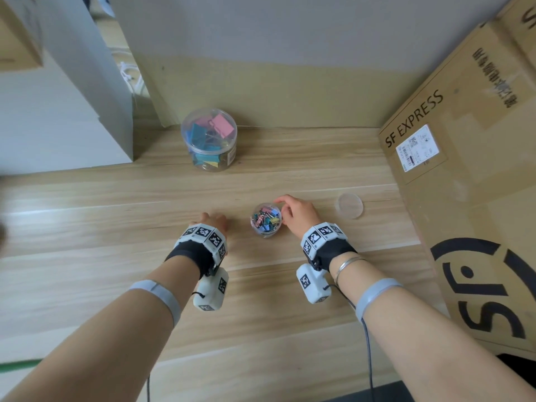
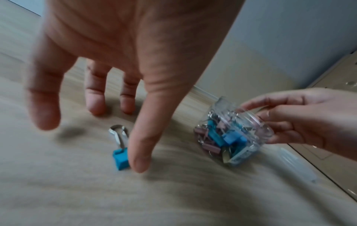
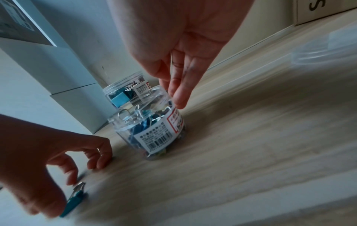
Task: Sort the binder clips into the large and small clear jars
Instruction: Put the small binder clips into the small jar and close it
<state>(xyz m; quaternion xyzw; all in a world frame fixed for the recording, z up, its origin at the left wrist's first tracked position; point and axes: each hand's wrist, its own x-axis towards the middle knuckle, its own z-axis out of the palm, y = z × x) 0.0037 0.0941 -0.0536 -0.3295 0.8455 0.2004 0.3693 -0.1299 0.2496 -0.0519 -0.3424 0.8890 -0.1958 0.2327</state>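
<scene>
A small clear jar [image 1: 266,220] holding several small coloured clips stands uncapped mid-table. My right hand [image 1: 287,210] grips it at the rim, fingers round its far and right side [image 2: 280,122]. A single small blue binder clip [image 2: 120,159] lies flat on the wood under my left hand [image 2: 92,142], whose fingers are spread and whose thumb tip touches the clip's side. The head view hides this clip beneath my left hand [image 1: 213,221]. The large clear jar [image 1: 208,140], filled with big pink, blue and yellow clips, stands at the back by the wall.
A clear lid [image 1: 350,205] lies right of the small jar. A big SF Express cardboard box [image 1: 464,169] walls off the right side. A white box [image 1: 58,111] stands at the back left. Bare wooden table [image 1: 116,216] stretches to the left and front.
</scene>
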